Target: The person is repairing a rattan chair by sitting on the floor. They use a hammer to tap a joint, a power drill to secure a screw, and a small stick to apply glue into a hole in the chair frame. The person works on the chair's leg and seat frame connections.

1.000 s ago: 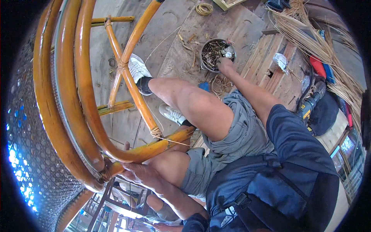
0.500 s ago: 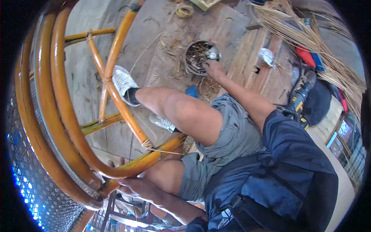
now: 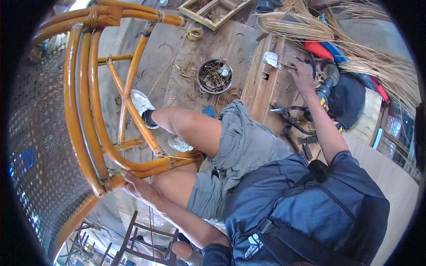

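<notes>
A glossy orange-brown rattan chair point(image 3: 82, 128) with a woven mesh panel point(image 3: 37, 128) leans across my left side. Around its lower pole point(image 3: 146, 166), near the bound corner, my left hand point(image 3: 141, 189) is closed, its fingers partly hidden behind the rattan. Thin cane binding point(image 3: 159, 152) wraps a joint of the cross brace. Over on the right, my right hand point(image 3: 302, 75) is closed on the end of a thin stick point(image 3: 285, 65). The stick's other end meets a small white crumpled cup point(image 3: 270, 58) on the wooden planks.
A metal pot point(image 3: 215, 76) of short brown scraps sits on the floor. Bundles of cane strips point(image 3: 297, 29), a yellow-black power drill point(image 3: 323, 94) and dark cables lie at the right. A wooden frame point(image 3: 215, 24) and a coil point(image 3: 195, 34) are at the far side.
My right hand has left the metal pot and moved right to the stick at the white cup. My left hand stays on the chair's pole. The head view has shifted.
</notes>
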`<state>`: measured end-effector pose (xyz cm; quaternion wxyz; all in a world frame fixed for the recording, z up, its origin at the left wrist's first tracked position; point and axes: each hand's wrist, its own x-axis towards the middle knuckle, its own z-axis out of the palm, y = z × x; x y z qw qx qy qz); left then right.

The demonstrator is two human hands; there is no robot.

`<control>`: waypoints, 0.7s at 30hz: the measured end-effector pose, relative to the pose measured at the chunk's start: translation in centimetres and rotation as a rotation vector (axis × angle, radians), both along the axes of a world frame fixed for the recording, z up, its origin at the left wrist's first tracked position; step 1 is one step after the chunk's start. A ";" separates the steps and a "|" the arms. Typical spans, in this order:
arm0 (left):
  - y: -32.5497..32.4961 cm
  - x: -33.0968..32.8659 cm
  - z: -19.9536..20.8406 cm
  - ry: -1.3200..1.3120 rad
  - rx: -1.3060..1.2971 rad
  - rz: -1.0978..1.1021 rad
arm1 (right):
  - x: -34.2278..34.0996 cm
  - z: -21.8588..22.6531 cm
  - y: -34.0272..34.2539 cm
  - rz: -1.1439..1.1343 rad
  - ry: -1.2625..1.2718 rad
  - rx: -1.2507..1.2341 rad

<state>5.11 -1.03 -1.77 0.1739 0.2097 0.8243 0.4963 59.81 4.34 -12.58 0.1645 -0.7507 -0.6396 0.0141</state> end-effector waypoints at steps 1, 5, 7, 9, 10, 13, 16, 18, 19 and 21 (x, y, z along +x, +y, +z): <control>0.0 1.3 2.3 0.031 -0.103 -0.075 | -0.3 -0.5 0.0 0.008 0.003 0.023; -1.4 0.4 1.5 0.157 -0.098 -0.192 | 0.1 -1.5 0.2 0.032 0.009 -0.031; -0.8 1.6 1.5 0.148 -0.155 -0.292 | 2.4 -1.7 -0.7 0.025 0.035 -0.026; -1.9 2.0 1.8 0.168 -0.210 -0.269 | 3.3 -3.2 -0.6 0.080 0.140 0.062; -1.9 2.7 2.5 0.191 -0.203 -0.277 | 2.3 -1.8 -0.3 0.084 0.139 0.004; -1.6 3.9 3.1 0.260 -0.161 -0.313 | 1.5 0.7 -0.4 0.179 0.116 -0.092; -1.3 4.0 3.2 0.260 -0.189 -0.311 | -0.6 1.0 0.4 0.167 0.041 -0.156; -1.4 4.1 3.3 0.220 -0.177 -0.320 | -0.5 0.2 0.8 0.156 -0.046 -0.195; -1.4 4.2 3.4 0.202 -0.168 -0.326 | -0.4 -0.1 1.1 0.147 -0.089 -0.211; -1.4 4.8 3.8 0.208 -0.105 -0.318 | -0.9 -0.6 1.7 0.126 -0.134 -0.200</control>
